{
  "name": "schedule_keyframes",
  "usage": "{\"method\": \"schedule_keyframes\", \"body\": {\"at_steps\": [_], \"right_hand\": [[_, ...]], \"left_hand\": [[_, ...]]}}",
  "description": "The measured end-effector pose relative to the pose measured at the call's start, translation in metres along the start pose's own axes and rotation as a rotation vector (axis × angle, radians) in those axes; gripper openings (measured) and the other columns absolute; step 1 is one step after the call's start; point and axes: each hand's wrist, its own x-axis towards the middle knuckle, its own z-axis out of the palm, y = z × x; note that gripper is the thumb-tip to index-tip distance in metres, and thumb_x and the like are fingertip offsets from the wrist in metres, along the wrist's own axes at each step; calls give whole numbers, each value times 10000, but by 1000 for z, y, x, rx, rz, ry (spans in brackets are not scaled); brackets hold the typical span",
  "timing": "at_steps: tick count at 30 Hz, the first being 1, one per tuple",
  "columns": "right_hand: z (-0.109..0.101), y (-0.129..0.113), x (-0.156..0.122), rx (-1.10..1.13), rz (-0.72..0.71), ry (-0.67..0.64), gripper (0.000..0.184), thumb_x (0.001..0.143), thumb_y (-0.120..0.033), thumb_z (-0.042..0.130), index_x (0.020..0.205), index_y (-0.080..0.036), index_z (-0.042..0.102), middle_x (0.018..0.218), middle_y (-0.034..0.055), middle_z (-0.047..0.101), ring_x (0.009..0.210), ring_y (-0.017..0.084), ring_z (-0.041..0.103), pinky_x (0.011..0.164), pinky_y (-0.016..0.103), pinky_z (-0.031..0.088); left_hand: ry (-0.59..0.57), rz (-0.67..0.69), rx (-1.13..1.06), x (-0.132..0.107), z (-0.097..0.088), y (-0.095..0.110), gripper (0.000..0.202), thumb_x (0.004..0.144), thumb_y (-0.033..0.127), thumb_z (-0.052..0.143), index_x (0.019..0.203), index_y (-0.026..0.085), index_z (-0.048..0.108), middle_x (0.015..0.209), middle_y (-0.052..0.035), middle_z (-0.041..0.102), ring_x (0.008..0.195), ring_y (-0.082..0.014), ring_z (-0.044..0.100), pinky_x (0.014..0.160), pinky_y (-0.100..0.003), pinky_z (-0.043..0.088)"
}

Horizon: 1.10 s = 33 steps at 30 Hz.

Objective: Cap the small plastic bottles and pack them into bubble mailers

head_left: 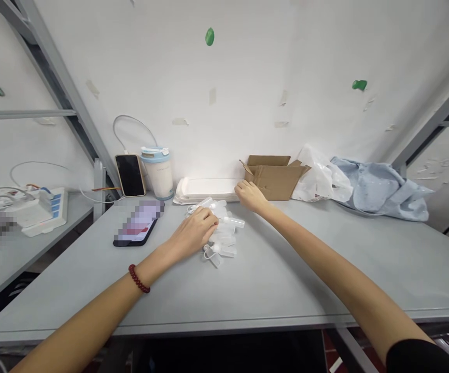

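A pile of small translucent plastic tubes with white caps and thin loops lies on the grey table. My left hand, with a dark red beaded bracelet on its wrist, rests over the left side of the pile. Its fingers are drawn together at the tubes, and what they pinch is hidden. Farther back, my right hand is closed at the right end of a stack of flat white trays or sheets, just in front of the cardboard box. Anything in its curled fingers is hidden.
Left of the pile lies a phone with a lit screen. Behind it stand a dark-screened phone on a cable and a lidded cup. A white plastic bag and a light blue cloth lie at the back right.
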Motion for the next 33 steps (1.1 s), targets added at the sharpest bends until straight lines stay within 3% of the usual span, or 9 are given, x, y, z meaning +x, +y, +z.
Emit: {"method": "schedule_keyframes", "body": {"at_steps": [10, 14, 17, 22, 25, 27, 30, 33], "right_hand": [[-16, 6, 8, 45, 119, 117, 234, 876, -63, 301, 888, -112, 529, 907, 135, 586, 854, 234, 494, 700, 312, 309], [-30, 2, 2, 97, 148, 153, 200, 904, -125, 300, 892, -128, 499, 903, 119, 592, 826, 218, 510, 684, 301, 329], [-39, -4, -11, 211, 181, 259, 169, 907, -160, 315, 881, -146, 481, 890, 112, 599, 756, 207, 517, 657, 295, 344], [-46, -12, -46, 320, 173, 426, 145, 913, -210, 321, 885, -176, 459, 853, 88, 596, 714, 193, 531, 629, 290, 364], [-46, -11, -65, 243, 115, 502, 168, 922, -194, 306, 875, -179, 467, 776, 74, 592, 661, 181, 520, 634, 298, 391], [-46, -9, -74, 198, 26, 577, 181, 923, -160, 301, 881, -180, 476, 751, 68, 601, 648, 173, 527, 659, 308, 415], [-46, -6, -81, 193, -117, 681, 202, 907, -96, 301, 948, -171, 485, 842, 93, 640, 763, 178, 581, 715, 328, 448], [-50, -7, -85, 188, -190, 721, 229, 896, -64, 310, 989, -164, 493, 974, 124, 648, 974, 199, 582, 784, 358, 456]], "left_hand": [[149, -89, 51, 3, -17, -5, 124, 855, 149, 380, 801, 170, 490, 819, -66, 543, 814, -215, 491, 680, -329, 412], [166, -124, 51, 5, -26, -6, 129, 832, 164, 389, 762, 169, 497, 794, -74, 563, 797, -220, 505, 685, -339, 407], [126, -177, -35, 5, -26, -4, 125, 814, 183, 413, 738, 172, 511, 743, -52, 583, 754, -207, 518, 675, -326, 400], [69, -387, -330, 7, -24, -2, 181, 818, 287, 454, 728, 168, 558, 705, -22, 615, 656, -166, 533, 596, -274, 376], [204, -528, -567, 10, -26, -7, 295, 820, 385, 456, 693, 150, 578, 668, -36, 602, 645, -162, 534, 577, -260, 377], [311, -670, -891, 13, -31, -13, 388, 834, 457, 411, 750, 128, 598, 689, -64, 613, 660, -172, 557, 552, -253, 395], [330, -840, -1369, 14, -41, -23, 515, 845, 529, 336, 862, 90, 604, 780, -127, 650, 680, -196, 602, 504, -257, 431], [316, -890, -1512, 13, -49, -29, 492, 828, 521, 375, 884, 89, 605, 804, -144, 664, 648, -203, 620, 455, -253, 436]]}}
